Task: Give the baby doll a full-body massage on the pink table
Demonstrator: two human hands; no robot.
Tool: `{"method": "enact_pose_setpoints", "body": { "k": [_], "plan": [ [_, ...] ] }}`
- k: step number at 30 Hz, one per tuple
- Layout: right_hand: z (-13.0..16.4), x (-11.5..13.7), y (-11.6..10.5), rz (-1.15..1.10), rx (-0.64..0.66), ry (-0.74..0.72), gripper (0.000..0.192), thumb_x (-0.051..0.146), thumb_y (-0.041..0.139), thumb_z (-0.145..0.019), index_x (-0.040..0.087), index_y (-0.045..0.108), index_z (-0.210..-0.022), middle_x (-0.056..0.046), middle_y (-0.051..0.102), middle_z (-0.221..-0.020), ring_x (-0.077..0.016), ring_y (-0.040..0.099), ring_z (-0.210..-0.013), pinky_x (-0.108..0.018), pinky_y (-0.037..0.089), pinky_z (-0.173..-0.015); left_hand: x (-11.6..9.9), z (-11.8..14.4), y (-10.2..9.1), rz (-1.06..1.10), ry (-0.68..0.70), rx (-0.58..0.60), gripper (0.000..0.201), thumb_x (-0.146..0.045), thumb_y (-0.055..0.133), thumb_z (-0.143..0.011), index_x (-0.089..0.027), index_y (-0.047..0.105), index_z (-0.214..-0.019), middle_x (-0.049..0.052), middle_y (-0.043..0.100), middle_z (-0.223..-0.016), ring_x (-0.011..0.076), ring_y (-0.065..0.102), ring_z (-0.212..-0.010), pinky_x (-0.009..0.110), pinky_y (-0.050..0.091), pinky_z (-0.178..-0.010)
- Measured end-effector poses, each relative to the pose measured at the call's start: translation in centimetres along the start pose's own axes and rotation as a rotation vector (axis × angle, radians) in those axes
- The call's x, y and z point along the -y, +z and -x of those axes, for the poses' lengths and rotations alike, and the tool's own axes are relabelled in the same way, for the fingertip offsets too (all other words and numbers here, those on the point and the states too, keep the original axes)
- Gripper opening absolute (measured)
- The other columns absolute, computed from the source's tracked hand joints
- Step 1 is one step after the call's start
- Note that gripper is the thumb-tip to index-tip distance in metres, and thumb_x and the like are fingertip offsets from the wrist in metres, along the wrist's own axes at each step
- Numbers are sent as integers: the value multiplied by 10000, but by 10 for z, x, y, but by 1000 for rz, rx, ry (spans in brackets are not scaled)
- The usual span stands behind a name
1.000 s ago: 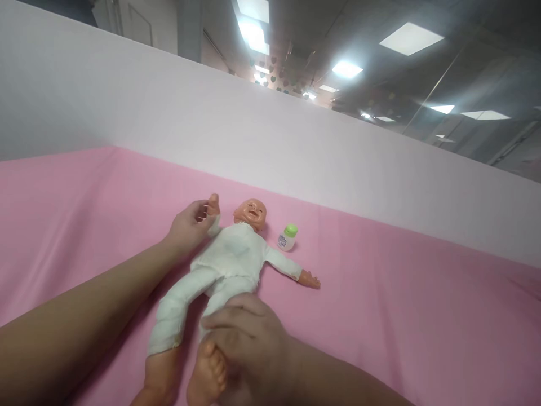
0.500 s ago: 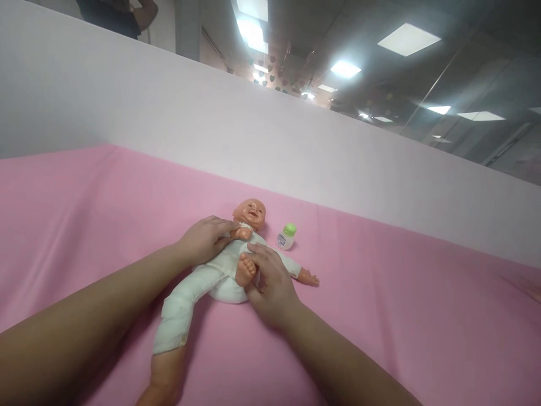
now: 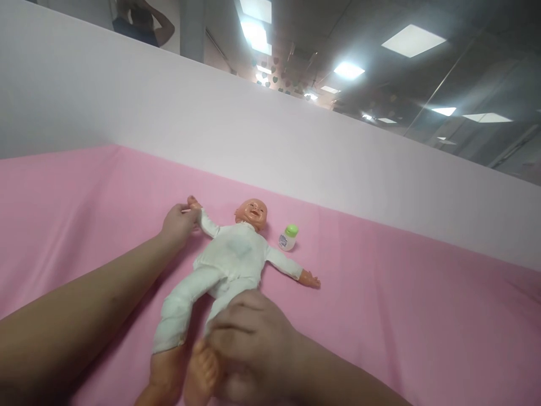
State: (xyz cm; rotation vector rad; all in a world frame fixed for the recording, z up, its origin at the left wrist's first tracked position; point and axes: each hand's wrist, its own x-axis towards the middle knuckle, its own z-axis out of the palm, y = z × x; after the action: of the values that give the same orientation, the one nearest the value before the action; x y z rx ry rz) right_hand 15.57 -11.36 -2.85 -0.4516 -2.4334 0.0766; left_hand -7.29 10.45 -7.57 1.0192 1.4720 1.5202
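A baby doll point(image 3: 236, 251) with a white cloth body lies on its back on a pink sheet point(image 3: 401, 299). Its head points toward the wall and its legs toward me. My left hand point(image 3: 181, 223) grips the doll's arm on the left side near its small hand, holding it out from the body. Wrapped round the doll's lower leg, just above the foot, is my right hand point(image 3: 253, 344), a little blurred. The doll's other arm is stretched out to the right, untouched. Its other leg lies straight on the left.
A small clear bottle point(image 3: 288, 238) with a green cap stands on the sheet beside the doll's head. Behind it runs a low white wall point(image 3: 262, 135). Above that, a glass or mirrored surface point(image 3: 380, 67) shows ceiling lights and part of a person point(image 3: 143, 22).
My left hand has drawn the doll's arm from its chest outward and up to the left. My right hand has brought the bent leg down toward me, straightening it.
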Motion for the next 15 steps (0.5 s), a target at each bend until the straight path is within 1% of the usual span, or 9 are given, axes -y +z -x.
{"method": "enact_pose_setpoints", "body": {
  "k": [2, 3, 5, 6, 8, 11, 13, 14, 15],
  "plan": [
    [3, 2, 5, -26, 157, -24, 228, 327, 656, -831, 234, 606, -1032, 25, 743, -1016, -129, 667, -926, -295, 494, -945, 2, -7, -2, 8, -58, -27, 430, -350, 736, -763, -166, 567, -1113, 125, 712, -929, 274, 740, -764, 379, 592, -660],
    [5, 2, 8, -27, 215, -31, 204, 334, 645, -845, 235, 612, -1019, 34, 746, -1014, -127, 662, -933, -291, 480, -968, 3, -9, -2, 6, -73, -37, 428, -341, 742, -754, -168, 564, -1103, 124, 707, -924, 278, 738, -757, 385, 594, -652],
    [8, 0, 13, -22, 283, -33, 180, 324, 628, -859, 231, 622, -1012, 33, 750, -1031, -132, 655, -947, -297, 460, -1003, 4, -10, -2, -4, -76, -52, 413, -350, 745, -753, -176, 569, -1085, 124, 700, -944, 275, 733, -747, 384, 592, -642],
    [9, -1, 15, -27, 288, -38, 174, 316, 620, -860, 228, 624, -1010, 29, 752, -1034, -135, 655, -950, -299, 458, -1007, 3, -10, -2, -10, -75, -58, 404, -362, 739, -761, -180, 573, -1080, 126, 699, -967, 267, 729, -744, 379, 591, -639],
    [8, -4, 15, -58, 239, -43, 189, 315, 604, -857, 223, 623, -1021, 12, 751, -1044, -141, 663, -958, -301, 471, -995, 2, -8, -3, -39, -40, -55, 398, -380, 715, -784, -184, 576, -1101, 135, 697, -1028, 250, 722, -739, 369, 589, -634],
    [3, -7, 7, -104, 49, 2, 281, 330, 606, -836, 221, 605, -1095, -29, 742, -1073, -153, 681, -942, -311, 513, -944, -5, 3, -3, -85, 71, 6, 444, -339, 712, -782, -217, 574, -1186, 110, 698, -1131, 230, 722, -815, 345, 587, -696],
    [0, -10, -1, -89, -102, 46, 345, 311, 627, -818, 223, 587, -1149, -58, 728, -1105, -167, 688, -934, -330, 536, -914, -13, 16, -2, -114, 186, 80, 472, -321, 724, -772, -249, 591, -1220, 71, 707, -1152, 226, 713, -912, 323, 575, -768],
    [0, -12, -5, -67, -171, 64, 363, 294, 639, -811, 225, 582, -1163, -70, 720, -1122, -177, 689, -941, -344, 543, -907, -17, 23, 0, -145, 265, 126, 466, -332, 723, -777, -255, 609, -1222, 61, 714, -1144, 229, 703, -956, 318, 566, -803],
    [2, -15, -7, -38, -228, 83, 375, 276, 650, -808, 227, 581, -1173, -83, 708, -1150, -190, 687, -965, -364, 547, -912, -21, 31, 2, -187, 344, 193, 449, -364, 710, -796, -257, 627, -1224, 57, 720, -1136, 236, 696, -971, 329, 560, -829]
  ]
}}
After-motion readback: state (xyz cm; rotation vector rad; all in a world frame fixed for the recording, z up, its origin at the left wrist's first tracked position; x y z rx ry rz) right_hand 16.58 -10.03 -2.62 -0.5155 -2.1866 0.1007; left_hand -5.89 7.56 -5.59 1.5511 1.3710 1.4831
